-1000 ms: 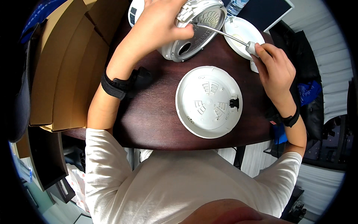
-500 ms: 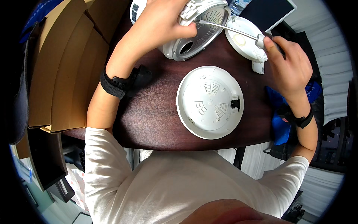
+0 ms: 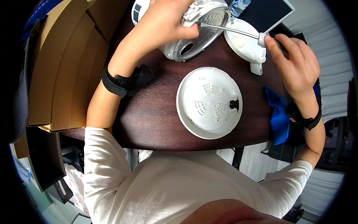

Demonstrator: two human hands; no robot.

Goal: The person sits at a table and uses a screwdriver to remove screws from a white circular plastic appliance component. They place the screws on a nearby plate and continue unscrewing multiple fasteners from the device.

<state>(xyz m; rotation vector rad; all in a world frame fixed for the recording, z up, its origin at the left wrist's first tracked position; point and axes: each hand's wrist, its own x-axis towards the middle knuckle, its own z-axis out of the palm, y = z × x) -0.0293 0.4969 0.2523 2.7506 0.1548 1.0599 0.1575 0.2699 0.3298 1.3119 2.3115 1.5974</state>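
Observation:
My left hand [image 3: 166, 24] grips the rim of a white round appliance, which looks like a rice cooker [image 3: 201, 37], near the top of the view. Its thumb lies by the rim; the other fingers are partly cut off by the frame edge. The appliance is tipped, with a silvery inner face and an oval dark hole toward me. A long flat-bladed screwdriver [image 3: 238, 31] is held in my right hand [image 3: 298, 67], fingers wrapped round its handle. Its shaft points left, the tip at the rim near my left thumb. Nearer me lies a round white base cover [image 3: 210, 102] with vent slots and a black socket.
Behind, to the right, rests a white round lid part [image 3: 246, 43] with a small tab. A water bottle [image 3: 238, 7] and a dark framed panel [image 3: 268, 15] stand beyond. Cardboard boxes [image 3: 67, 71] line the left; a blue cloth [image 3: 279, 119] hangs at the table's right edge.
My right hand has moved slightly right and down with the screwdriver, whose tip is a little lower at the rim. My left hand keeps its grip, barely shifted.

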